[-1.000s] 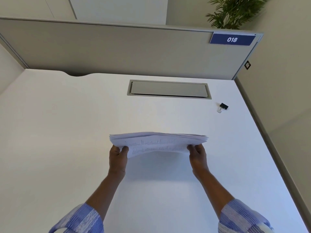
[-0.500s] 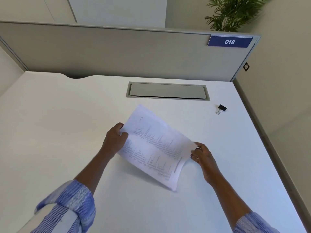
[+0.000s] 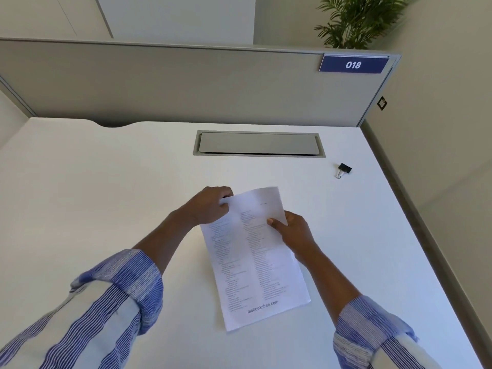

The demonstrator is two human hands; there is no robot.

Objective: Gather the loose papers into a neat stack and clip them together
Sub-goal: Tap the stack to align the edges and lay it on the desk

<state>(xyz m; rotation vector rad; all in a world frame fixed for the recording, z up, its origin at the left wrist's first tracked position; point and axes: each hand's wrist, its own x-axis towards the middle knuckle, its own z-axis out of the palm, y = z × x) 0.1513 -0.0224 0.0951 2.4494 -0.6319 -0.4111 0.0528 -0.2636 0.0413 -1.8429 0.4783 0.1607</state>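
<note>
A stack of printed white papers (image 3: 253, 262) lies lengthwise on the white desk (image 3: 106, 195), its long side running away from me. My left hand (image 3: 210, 206) grips the stack's far left corner. My right hand (image 3: 292, 233) holds the right edge near the far end, thumb on top of the sheet. A black binder clip (image 3: 343, 170) with silver handles lies on the desk to the far right, apart from both hands and the papers.
A grey cable hatch (image 3: 259, 143) is set into the desk behind the papers. A grey partition (image 3: 186, 83) with a blue "018" label (image 3: 353, 65) bounds the far edge. The desk's right edge runs along a wall.
The stack went from being held up edge-on between both hands to lying flat, and it has turned so its length points away from me. Both hands shifted to its far end.
</note>
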